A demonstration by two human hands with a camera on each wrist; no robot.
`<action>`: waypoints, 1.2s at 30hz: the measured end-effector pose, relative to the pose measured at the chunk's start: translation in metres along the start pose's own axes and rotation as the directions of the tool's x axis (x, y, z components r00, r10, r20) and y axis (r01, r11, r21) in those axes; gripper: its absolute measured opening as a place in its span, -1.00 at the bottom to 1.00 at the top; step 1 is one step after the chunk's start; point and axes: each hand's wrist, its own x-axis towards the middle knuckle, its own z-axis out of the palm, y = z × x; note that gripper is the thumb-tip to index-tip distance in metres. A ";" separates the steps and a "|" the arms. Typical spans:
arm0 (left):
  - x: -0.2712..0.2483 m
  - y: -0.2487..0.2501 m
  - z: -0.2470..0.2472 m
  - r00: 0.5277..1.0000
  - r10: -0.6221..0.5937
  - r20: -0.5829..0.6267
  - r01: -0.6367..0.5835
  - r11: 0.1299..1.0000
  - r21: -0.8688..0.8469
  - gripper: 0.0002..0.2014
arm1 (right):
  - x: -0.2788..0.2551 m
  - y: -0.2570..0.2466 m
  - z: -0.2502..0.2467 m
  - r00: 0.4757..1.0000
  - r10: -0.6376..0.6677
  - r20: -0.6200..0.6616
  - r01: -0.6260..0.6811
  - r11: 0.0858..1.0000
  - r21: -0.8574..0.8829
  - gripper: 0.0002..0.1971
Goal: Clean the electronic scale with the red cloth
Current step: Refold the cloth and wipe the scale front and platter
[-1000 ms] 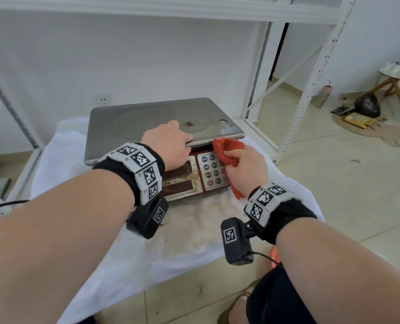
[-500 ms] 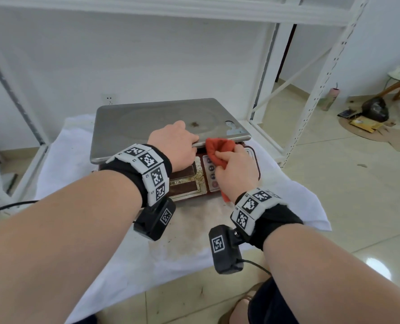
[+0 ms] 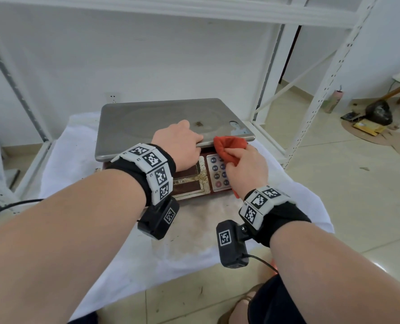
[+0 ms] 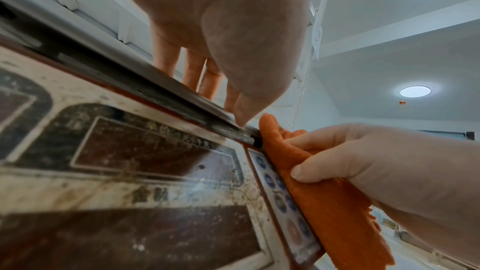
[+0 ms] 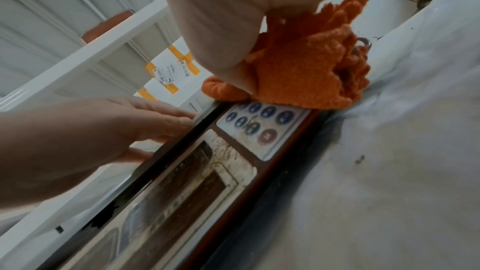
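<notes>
Electronic scale (image 3: 147,127) sits on a stained white sheet (image 3: 194,230), its long axis left to right and its grimy display and keypad (image 3: 217,174) facing the person. Its steel pan is dull and spotted. The left hand (image 3: 180,146) rests on the pan's front edge, fingers fairly straight. The right hand (image 3: 245,169) grips a bunched red cloth (image 3: 229,146) against the keypad's top, under the pan's rim.
</notes>
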 end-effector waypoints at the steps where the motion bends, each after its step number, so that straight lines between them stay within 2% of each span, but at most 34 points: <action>1: 0.000 0.001 0.000 1.000 -0.001 -0.001 0.001 1.000 -0.002 -0.66 | -0.002 -0.001 0.000 0.999 -0.028 0.034 0.028 1.000 -0.006 -0.63; 5: -0.002 0.001 -0.002 1.000 -0.010 0.011 0.010 1.000 -0.026 -0.66 | -0.007 -0.005 -0.005 0.979 -0.123 0.161 0.121 0.992 0.022 -0.64; 10: -0.003 0.001 -0.002 1.000 -0.020 0.013 0.021 0.998 -0.065 -0.67 | 0.010 -0.010 -0.018 0.983 -0.151 0.102 0.147 0.988 0.040 -0.64; 17: -0.004 0.001 -0.003 0.999 -0.027 0.021 0.028 0.996 -0.088 -0.64 | 0.007 -0.011 -0.008 0.971 -0.171 0.170 0.180 0.983 -0.038 -0.66; 22: -0.005 0.002 -0.004 0.998 -0.049 0.049 0.053 0.995 -0.080 -0.61 | -0.004 -0.008 -0.011 0.950 -0.132 0.283 0.126 0.991 0.041 -0.75; 25: -0.004 0.003 -0.005 0.997 -0.055 0.053 0.059 0.994 -0.087 -0.60 | 0.005 -0.009 -0.019 0.972 -0.090 0.219 0.064 0.990 0.125 -0.74; 27: -0.004 0.002 -0.005 0.997 -0.054 0.057 0.059 0.994 -0.088 -0.61 | 0.010 -0.010 -0.021 0.982 -0.084 0.167 0.067 0.992 0.105 -0.75; 31: -0.003 0.001 -0.003 0.997 -0.065 0.042 0.068 0.993 -0.092 -0.62 | 0.005 -0.009 -0.011 0.980 -0.104 0.171 0.102 0.995 0.021 -0.74; 36: -0.002 0.001 -0.001 0.997 -0.069 0.038 0.073 0.991 -0.109 -0.61 | -0.004 -0.007 -0.011 0.959 -0.115 0.259 0.106 0.993 0.048 -0.78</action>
